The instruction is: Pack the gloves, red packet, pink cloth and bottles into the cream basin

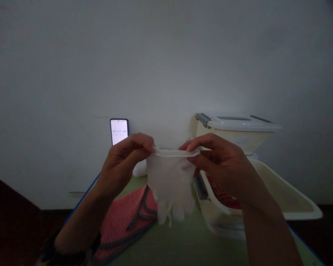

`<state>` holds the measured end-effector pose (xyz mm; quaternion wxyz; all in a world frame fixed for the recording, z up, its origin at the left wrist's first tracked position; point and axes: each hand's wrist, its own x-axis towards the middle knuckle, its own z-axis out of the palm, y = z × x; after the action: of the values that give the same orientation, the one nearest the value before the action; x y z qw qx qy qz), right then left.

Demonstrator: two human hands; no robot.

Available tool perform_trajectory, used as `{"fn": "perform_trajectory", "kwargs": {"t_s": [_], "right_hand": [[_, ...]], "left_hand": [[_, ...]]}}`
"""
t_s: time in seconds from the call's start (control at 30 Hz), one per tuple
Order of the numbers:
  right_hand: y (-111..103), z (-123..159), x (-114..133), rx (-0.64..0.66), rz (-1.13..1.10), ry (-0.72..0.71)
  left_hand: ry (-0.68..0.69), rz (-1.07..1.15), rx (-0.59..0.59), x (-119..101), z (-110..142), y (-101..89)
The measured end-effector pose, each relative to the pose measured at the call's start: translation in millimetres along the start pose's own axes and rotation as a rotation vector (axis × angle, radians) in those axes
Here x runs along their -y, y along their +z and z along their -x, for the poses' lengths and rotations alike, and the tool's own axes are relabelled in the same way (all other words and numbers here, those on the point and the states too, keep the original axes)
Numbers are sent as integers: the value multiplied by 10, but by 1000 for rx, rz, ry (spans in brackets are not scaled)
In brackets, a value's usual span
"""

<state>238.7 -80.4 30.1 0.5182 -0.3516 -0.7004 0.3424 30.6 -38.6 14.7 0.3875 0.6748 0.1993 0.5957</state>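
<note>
1. From where I stand, the white glove (170,173) hangs cuff up, fingers down, its long axis close to vertical; I can't tell whether it is one glove or several layered.
2. It is held above the counter (166,244), between the pink cloth (124,214) on the left and the open box (227,221) on the right.
3. The left hand (123,159) pinches the left end of the cuff between thumb and fingers; the right hand (219,157) pinches the right end, so the cuff's edge runs left to right between them.
4. The counter has a green top and blue edging. The cloth on it has dark grey trim, and something red (222,194) lies inside the open box.
5. Farther off, a phone (118,131) stands upright, showing a timer, and a lidded box (238,138) with grey clips sits on the right.
6. Behind everything rises a plain grey wall (166,66); the room is dim, darkest at the lower left.
</note>
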Motion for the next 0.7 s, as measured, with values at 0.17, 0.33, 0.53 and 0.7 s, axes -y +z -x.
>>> {"fn": "perform_trajectory", "kwargs": {"t_s": [0.17, 0.33, 0.53, 0.7], "right_hand": [[-3, 37, 78, 132, 256, -197], [-8, 28, 99, 190, 450, -313], [-131, -2, 45, 52, 576, -370], [-95, -7, 32, 17, 617, -230]], "left_hand": [[39, -104, -14, -26, 17, -2], [54, -143, 18, 14, 27, -24], [92, -187, 55, -5, 22, -36], [29, -209, 57, -29, 20, -36]]}}
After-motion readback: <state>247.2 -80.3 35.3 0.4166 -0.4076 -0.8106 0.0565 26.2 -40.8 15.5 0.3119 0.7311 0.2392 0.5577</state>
